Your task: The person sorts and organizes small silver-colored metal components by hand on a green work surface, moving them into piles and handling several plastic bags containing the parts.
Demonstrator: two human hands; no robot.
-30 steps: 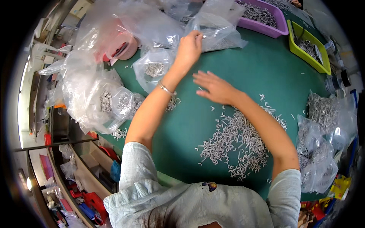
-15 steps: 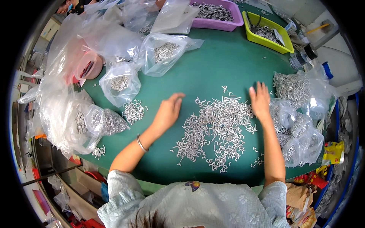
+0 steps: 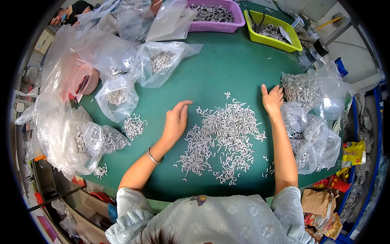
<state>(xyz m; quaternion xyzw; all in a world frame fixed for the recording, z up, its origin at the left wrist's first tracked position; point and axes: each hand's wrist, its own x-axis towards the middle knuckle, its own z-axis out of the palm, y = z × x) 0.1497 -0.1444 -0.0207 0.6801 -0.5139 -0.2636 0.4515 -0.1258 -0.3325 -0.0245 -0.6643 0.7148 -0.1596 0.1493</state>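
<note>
A loose pile of small silver curved metal pieces, with some straight ones among them, lies spread on the green table. Just left of its upper part hovers my left hand, fingers stretched forward and nothing visible in it. My right hand is open, fingers apart and empty, to the right of the pile's upper edge. Its fingertips are close to a clear bag of silver rings or hooks. More clear bags of metal pieces sit beside my right forearm. A smaller heap of curved pieces lies left of my left hand.
Clear bags with metal parts crowd the left side, around a pink tub. At the back stand a purple basket and a yellow-green basket holding parts and pliers. A dark-capped bottle is far right. Another person sits far left.
The view has shifted, so the scene sits farther left. My right hand has moved off the pile's edge toward the bag, its fingers spreading. My left hand is slightly closer to the pile.
</note>
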